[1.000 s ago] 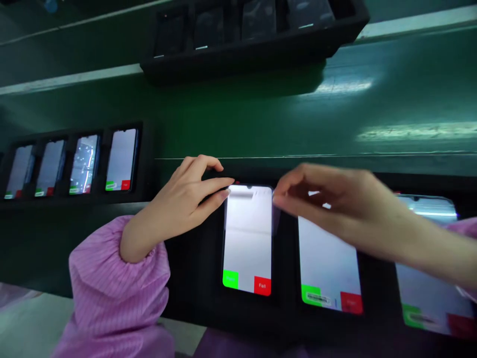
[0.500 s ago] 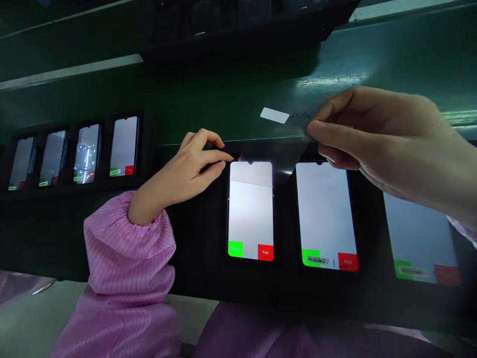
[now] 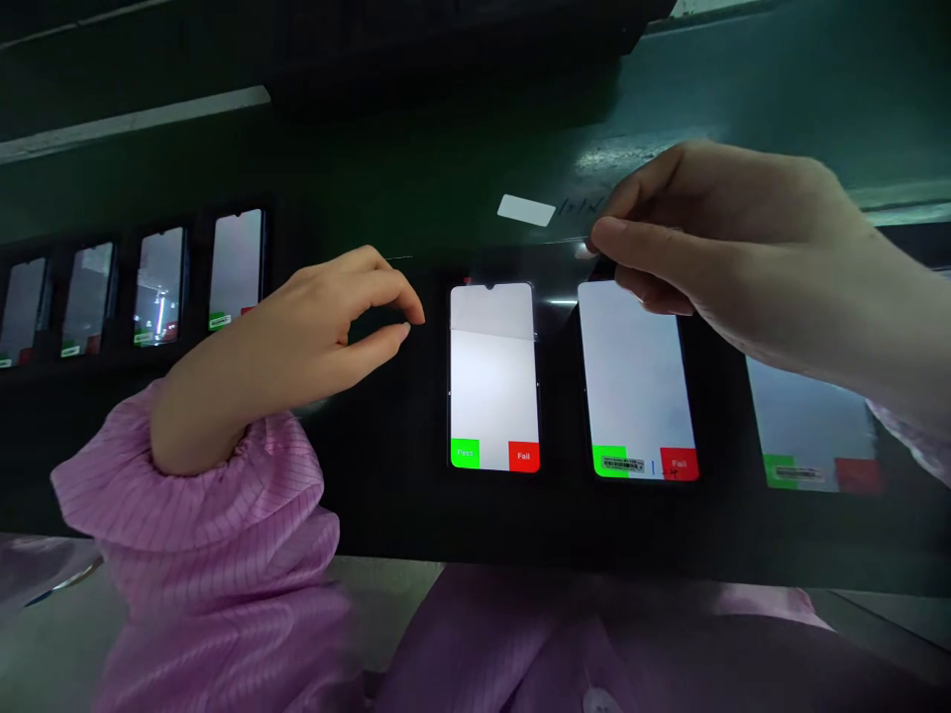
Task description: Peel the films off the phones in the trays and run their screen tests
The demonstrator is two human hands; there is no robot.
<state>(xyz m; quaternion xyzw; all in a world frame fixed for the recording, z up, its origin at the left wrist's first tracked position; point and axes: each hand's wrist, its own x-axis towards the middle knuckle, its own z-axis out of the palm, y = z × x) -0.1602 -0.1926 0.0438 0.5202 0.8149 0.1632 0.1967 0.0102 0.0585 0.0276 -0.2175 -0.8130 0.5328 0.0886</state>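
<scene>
Three smartphones lie face up in a black tray (image 3: 386, 505), each screen lit pale with a green Pass and a red Fail button. My right hand (image 3: 713, 243) pinches a clear plastic film (image 3: 572, 223) with a white tab (image 3: 526, 209), just above the top of the right-hand phone (image 3: 635, 381). My left hand (image 3: 312, 337) hangs left of the middle phone (image 3: 492, 376), fingers curled and apart, holding nothing. A paler band crosses that phone's upper screen. The third phone (image 3: 809, 426) sits beyond, at the far right.
At the left, a black tray (image 3: 126, 287) holds several more lit phones. A dark tray (image 3: 446, 40) rides at the top, on a green conveyor belt (image 3: 743, 99). Pink striped sleeves (image 3: 200, 515) cover both my arms. A pale surface (image 3: 45, 634) lies below at bottom left.
My right hand has risen from the top of the middle phone, carrying the film up and right. My left hand has drawn back left, off the phone's top edge.
</scene>
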